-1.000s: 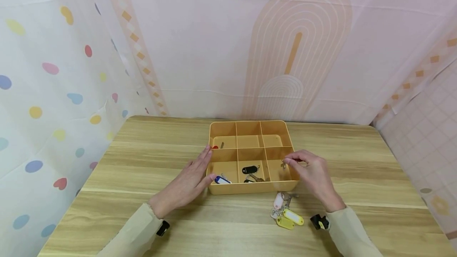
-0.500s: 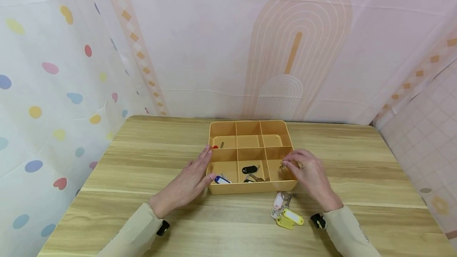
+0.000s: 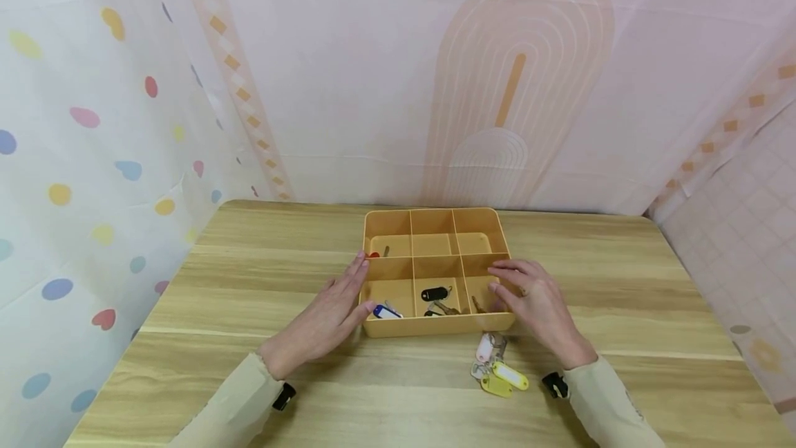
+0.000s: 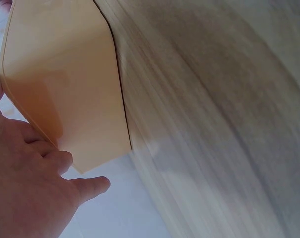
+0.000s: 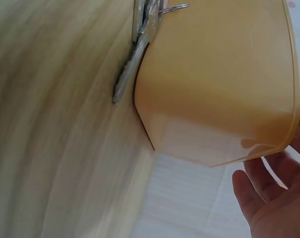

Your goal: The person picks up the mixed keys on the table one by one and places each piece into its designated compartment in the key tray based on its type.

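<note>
A tan box point(image 3: 438, 325) with several compartments stands on the table. My left hand point(image 3: 326, 320) rests along its left side, fingers straight on the rim. Over the front right compartment, my right hand point(image 3: 544, 306) has thumb and fingers apart with nothing between them. A brownish key point(image 3: 477, 305) lies in that compartment; its other end is hidden. The front middle compartment holds a black key tag point(image 3: 435, 293) and brownish keys point(image 3: 446, 308). A blue key tag point(image 3: 387, 311) lies front left. At back left are a red tag point(image 3: 374, 254) and a key point(image 3: 387, 252).
Before the box's right front lies a pile with a pale pink tag point(image 3: 485, 348), yellow tags point(image 3: 510, 375) and silver keys point(image 5: 127, 74). The wooden table point(image 3: 267, 254) meets hanging patterned cloth point(image 3: 348, 88) at the back and sides.
My right hand has lowered a pinched key into the front right compartment and let go of it; the fingers have parted. My left hand has stayed at the box's left side.
</note>
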Available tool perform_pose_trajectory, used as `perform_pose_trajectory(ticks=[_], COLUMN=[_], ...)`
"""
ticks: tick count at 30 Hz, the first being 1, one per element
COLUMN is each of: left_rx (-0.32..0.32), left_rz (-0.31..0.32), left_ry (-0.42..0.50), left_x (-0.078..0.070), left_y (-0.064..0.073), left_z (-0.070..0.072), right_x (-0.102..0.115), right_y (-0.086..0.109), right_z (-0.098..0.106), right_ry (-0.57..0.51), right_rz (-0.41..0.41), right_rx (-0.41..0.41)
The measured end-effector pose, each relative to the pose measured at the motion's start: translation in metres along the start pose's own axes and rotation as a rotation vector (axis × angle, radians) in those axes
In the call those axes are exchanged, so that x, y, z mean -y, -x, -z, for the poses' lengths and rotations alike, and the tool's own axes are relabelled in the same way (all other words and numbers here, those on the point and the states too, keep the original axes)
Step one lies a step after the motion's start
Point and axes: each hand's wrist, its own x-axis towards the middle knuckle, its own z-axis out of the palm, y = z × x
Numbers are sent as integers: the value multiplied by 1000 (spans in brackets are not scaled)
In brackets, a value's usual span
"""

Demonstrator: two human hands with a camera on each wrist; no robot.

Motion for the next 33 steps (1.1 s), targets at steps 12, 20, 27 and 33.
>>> perform_pose_trajectory(ticks=[12,20,27,33], left_rx=[7,8,9,12], left_rz=[14,25,26,28], left_ry=[8,4,-2,2], left_x=[-2,-1,0,0], left_y=[-2,2,3,2], left_z=[1,2,1,0], right_x=[16,26,37,41], right_y=[23,44,61,72], right_z=[30,39,37,30], right_ry=[-81,-64,-73,-104], right_rz=[-153,-118,-165,-131], right_rx=[46,-36,-38,-33])
